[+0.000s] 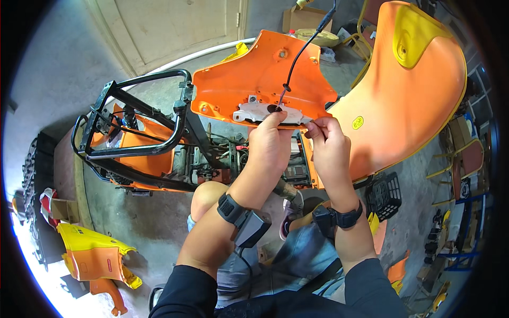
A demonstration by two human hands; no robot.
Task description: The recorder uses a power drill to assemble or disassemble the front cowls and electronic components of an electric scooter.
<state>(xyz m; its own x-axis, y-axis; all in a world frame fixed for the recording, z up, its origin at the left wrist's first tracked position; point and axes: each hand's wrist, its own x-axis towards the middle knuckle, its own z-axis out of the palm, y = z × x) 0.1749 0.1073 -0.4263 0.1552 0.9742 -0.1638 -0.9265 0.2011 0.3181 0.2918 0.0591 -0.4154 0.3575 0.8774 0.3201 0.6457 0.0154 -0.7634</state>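
An orange plastic body panel [254, 69] is tilted up in front of me, its inner side facing me. A white plastic lamp housing [258, 112] sits along its lower edge, and a black cable [292, 71] rises from the housing. My left hand [273, 137] is closed round the panel's lower edge, thumb on the white housing. Just to the right, my right hand [330, 140] pinches at the housing's right end by the panel edge; whatever is between the fingertips is hidden. Below lies a scooter frame [193, 132] with exposed wiring.
A large orange and yellow front body part [403, 106] rises on the right. The black tubular rear rack [135, 151] stands at left. Yellow and orange panels [95, 257] lie on the floor lower left. A black crate [385, 195] and chairs [466, 161] stand at right.
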